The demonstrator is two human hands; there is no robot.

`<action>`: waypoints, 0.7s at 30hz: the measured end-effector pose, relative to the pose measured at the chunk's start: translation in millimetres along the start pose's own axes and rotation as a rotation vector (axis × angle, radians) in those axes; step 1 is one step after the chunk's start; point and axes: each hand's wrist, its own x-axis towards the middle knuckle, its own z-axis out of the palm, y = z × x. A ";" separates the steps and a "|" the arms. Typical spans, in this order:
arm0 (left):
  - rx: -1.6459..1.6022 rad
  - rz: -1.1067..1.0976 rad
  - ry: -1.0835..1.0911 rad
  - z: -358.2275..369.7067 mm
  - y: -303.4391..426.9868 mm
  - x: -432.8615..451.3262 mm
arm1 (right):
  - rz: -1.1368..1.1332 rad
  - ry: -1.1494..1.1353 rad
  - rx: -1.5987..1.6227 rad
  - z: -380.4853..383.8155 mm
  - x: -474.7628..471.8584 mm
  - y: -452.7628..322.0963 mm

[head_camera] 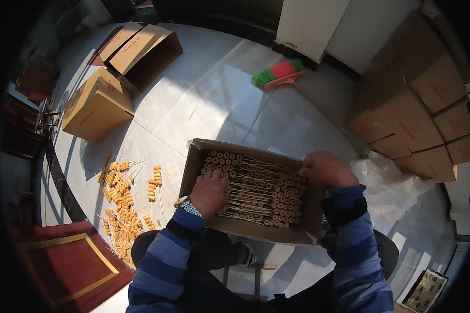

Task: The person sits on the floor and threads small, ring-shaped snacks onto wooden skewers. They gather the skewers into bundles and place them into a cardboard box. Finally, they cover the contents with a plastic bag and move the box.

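Note:
An open cardboard box (254,229) lined up before my knees holds rows of skewered ring-shaped snacks (286,199), their thin sticks lying across the middle. My left hand (210,193), with a metal-band watch (191,207) at the wrist, lies over the snack rings on the box's left side, fingertips bent down onto them. At the right side of the box, my right hand (329,169) has curled fingers against the upper-right skewers. What either hand grips is hidden by its own fingers.
Loose skewered snacks (121,195) lie heaped on the tiled floor to the left, beside a red panel (66,258). Cardboard cartons (98,109) stand farther back. A broom (279,74), a clear plastic bag (384,184) and stacked cartons (411,133) are to the right.

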 end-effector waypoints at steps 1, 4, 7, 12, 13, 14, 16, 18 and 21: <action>-0.015 0.045 0.077 -1.9 7.0 3.0 | -0.047 0.135 -0.039 12.0 -7.1 1.3; -0.059 0.224 0.112 2.5 36.9 19.1 | -0.064 0.373 -0.058 44.8 -13.3 0.3; -0.027 0.336 0.191 17.1 67.5 33.0 | 0.089 0.193 -0.048 68.2 -11.9 -2.5; -0.012 0.347 0.096 34.6 84.0 46.4 | 0.125 0.166 -0.046 95.1 -9.2 13.6; -0.002 0.332 0.058 36.1 84.8 48.0 | 0.099 0.221 0.012 102.0 -5.5 16.5; 0.002 0.351 0.096 37.1 85.3 49.7 | 0.087 0.251 0.069 109.0 -1.8 19.3; 0.042 0.365 0.106 39.1 87.5 54.3 | 0.085 0.316 0.152 121.5 4.8 22.2; 0.020 0.401 0.140 43.3 94.0 58.0 | 0.119 0.367 0.218 131.9 11.7 17.9; 0.005 0.361 0.196 48.6 96.6 62.3 | 0.139 0.339 0.207 134.7 15.9 14.2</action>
